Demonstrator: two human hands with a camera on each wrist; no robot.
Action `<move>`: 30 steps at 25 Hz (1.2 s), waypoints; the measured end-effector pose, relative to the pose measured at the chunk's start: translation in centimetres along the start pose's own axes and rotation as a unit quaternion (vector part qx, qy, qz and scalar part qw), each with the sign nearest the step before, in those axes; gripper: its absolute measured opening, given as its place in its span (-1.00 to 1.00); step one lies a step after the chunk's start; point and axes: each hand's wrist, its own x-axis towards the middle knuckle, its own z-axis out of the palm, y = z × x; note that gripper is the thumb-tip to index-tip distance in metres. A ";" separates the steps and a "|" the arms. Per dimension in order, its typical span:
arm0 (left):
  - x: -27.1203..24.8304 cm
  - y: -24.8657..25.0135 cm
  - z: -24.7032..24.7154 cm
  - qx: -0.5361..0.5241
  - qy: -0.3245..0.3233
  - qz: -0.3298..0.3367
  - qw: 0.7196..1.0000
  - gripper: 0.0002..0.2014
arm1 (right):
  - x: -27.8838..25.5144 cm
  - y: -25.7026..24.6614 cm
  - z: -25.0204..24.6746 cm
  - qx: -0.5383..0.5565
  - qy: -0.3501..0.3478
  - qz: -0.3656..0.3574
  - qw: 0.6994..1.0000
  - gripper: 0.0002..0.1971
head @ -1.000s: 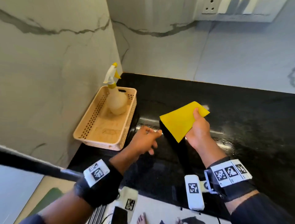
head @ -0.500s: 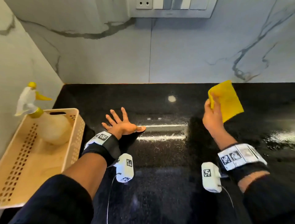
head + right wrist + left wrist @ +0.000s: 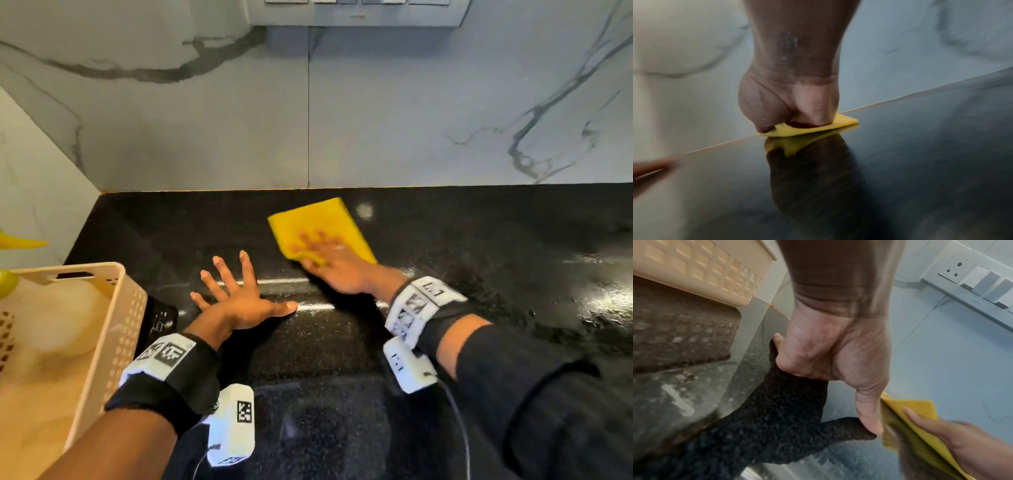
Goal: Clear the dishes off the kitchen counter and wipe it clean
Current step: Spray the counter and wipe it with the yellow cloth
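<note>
A yellow cloth (image 3: pixel 318 219) lies flat on the black counter (image 3: pixel 479 257) near the back wall. My right hand (image 3: pixel 329 260) presses down on its near half with the fingers spread and straight. In the right wrist view the heel of my right hand (image 3: pixel 789 105) bears on the cloth (image 3: pixel 809 128), which is mirrored in the glossy stone. My left hand (image 3: pixel 236 294) rests palm down on the counter just left of it, fingers splayed and holding nothing. In the left wrist view my left hand (image 3: pixel 834 363) has its thumb beside the cloth (image 3: pixel 916 408).
A beige perforated basket (image 3: pixel 113 308) stands at the left end of the counter with a spray bottle (image 3: pixel 51 315) in it. Marble walls close the back and left. A switch panel (image 3: pixel 359 13) hangs on the back wall. Wet streaks shine on the counter at the right.
My right hand has come down and to the left, from holding the cloth raised to pressing it flat on the counter. My left hand stays flat on the stone.
</note>
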 end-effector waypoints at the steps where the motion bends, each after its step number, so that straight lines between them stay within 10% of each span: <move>1: -0.4 0.1 -0.2 -0.005 -0.010 0.004 1.000 0.35 | -0.8 3.1 -1.0 0.008 0.027 0.082 0.996 -0.51; 5: -0.7 0.1 -0.4 -0.004 -0.016 0.010 1.000 0.31 | 1.5 5.8 -2.6 0.078 0.088 0.318 0.941 -0.46; 8: -0.8 -0.9 0.5 -0.185 0.103 0.028 0.977 0.02 | 6.3 -3.6 0.0 0.072 0.044 0.172 0.981 -0.40; 12: -3.8 -3.9 0.9 -0.481 0.309 0.022 0.820 -0.48 | 4.4 -15.1 4.6 0.003 -0.088 -0.107 0.990 -0.45; 15: -4.9 -6.2 1.6 -0.396 0.306 0.017 0.865 -0.35 | -2.3 -14.8 6.9 0.011 -0.132 -0.201 0.970 -0.49; 18: -6.1 -6.6 3.4 -0.259 0.200 0.049 0.944 -0.27 | -8.8 -6.5 4.7 0.048 -0.077 -0.091 0.992 -0.52; 22: -10.3 -6.1 6.2 -0.204 0.182 0.115 0.955 -0.38 | -16.6 4.4 2.0 0.097 0.102 0.280 0.950 -0.48; 24: -11.6 -6.5 7.3 -0.186 0.183 0.127 0.957 -0.38 | -16.4 2.1 3.3 0.088 0.116 0.345 0.927 -0.45; 27: -12.7 -7.6 8.9 -0.184 0.199 0.134 0.953 -0.28 | -14.9 -9.4 9.4 0.020 0.001 0.120 0.993 -0.41; 30: -14.2 -9.4 10.9 -0.183 0.249 0.148 0.939 -0.09 | -21.2 -17.0 13.8 -0.030 -0.110 -0.162 0.980 -0.43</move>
